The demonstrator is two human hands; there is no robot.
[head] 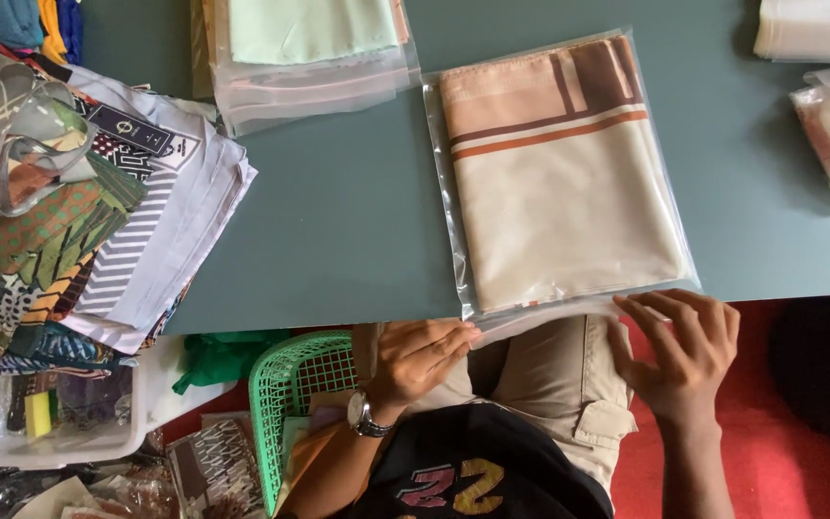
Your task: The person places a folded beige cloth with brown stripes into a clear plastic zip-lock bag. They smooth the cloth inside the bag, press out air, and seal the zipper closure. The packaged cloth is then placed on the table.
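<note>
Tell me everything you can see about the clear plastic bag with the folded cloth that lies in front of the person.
The clear plastic bag is thin and glossy, and lies flat on the grey-blue table, its near end past the table edge. Inside is a folded cloth, beige with brown and orange stripes near its far end. The left hand and the right hand pinch the near edge at its two corners. Nothing lies on top of it.

bagged scarf on table, near edge. fabric pile far left of it; bagged stack behind-left; basket below, front-left; both hands at its front edge.
</note>
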